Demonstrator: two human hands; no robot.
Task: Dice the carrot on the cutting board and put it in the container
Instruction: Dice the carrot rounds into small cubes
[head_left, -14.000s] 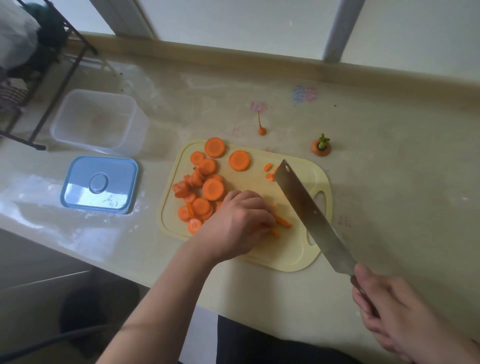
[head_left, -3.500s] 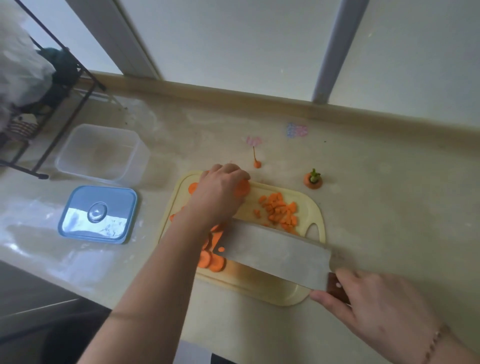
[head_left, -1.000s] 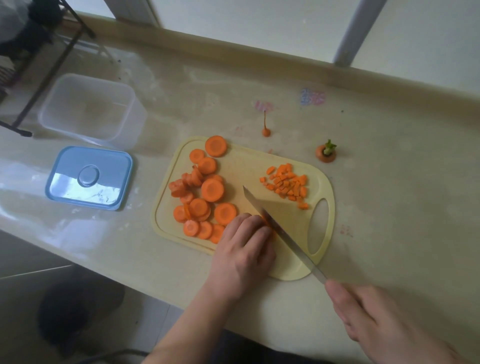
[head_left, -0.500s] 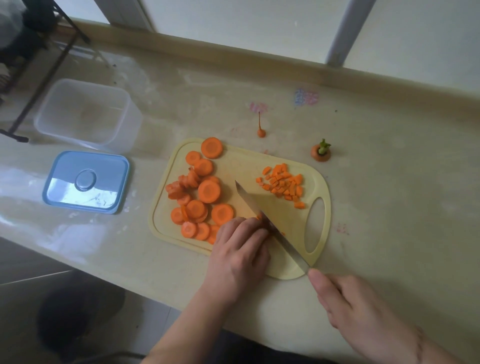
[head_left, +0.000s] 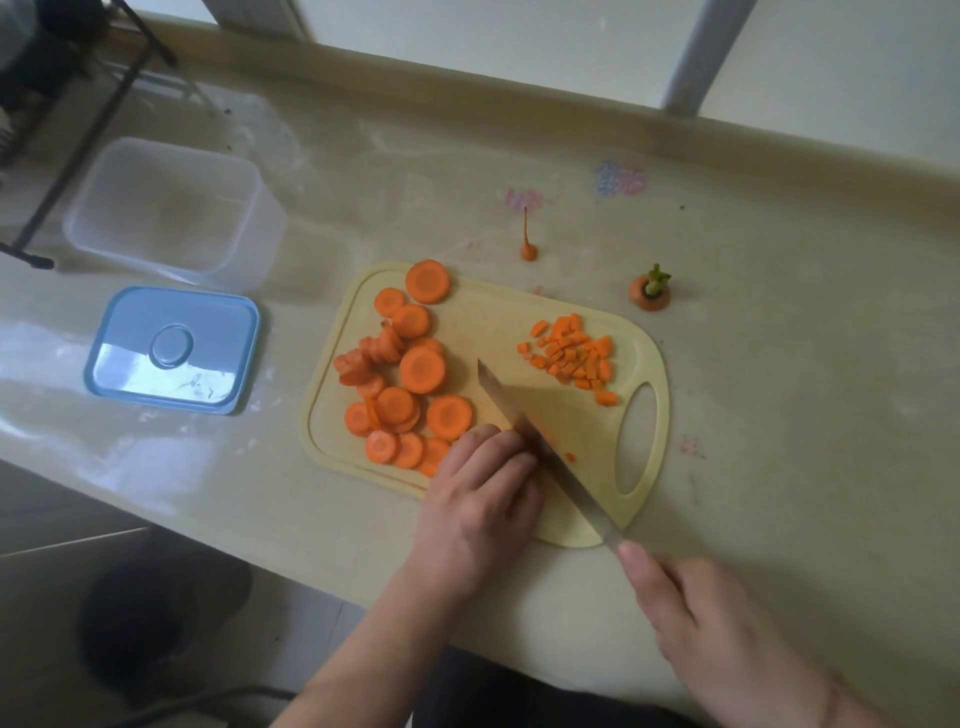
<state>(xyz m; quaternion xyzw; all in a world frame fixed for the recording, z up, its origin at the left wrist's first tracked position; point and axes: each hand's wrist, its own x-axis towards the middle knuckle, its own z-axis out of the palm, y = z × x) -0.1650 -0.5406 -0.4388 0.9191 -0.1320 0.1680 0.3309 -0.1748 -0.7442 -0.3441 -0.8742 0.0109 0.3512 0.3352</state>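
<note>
change: knife (head_left: 524, 426) has come lower onto slice under left hand (head_left: 480, 499), which presses it | right hand (head_left: 711, 634) grips handle | slices (head_left: 410, 379) at 9 o'clock of board (head_left: 644, 467), dice (head_left: 574, 356) at 1 | container (head_left: 171, 208) at 10, empty; dicing continues

Pale yellow plastic cutting board (head_left: 483, 322), plain. At its 9 o'clock side, bright orange round carrot slices (head_left: 422, 369) with paler orange centre rings. At 2 o'clock, small orange carrot dice (head_left: 574, 356), same shade. Grey steel knife blade (head_left: 506, 402), dull, orange reflection near mid-blade. Orange carrot top (head_left: 649, 293) with green-yellow stem stub. Thin orange carrot tail tip (head_left: 528, 244), darker toward the point. Translucent white plastic container (head_left: 171, 208), cloudy. Light blue rectangular lid (head_left: 174, 351), white glare patch across lower half. Beige glossy countertop (head_left: 779, 415), faint pink and blue-purple smudged marks at 12 o'clock. Black wire rack (head_left: 78, 140).
</note>
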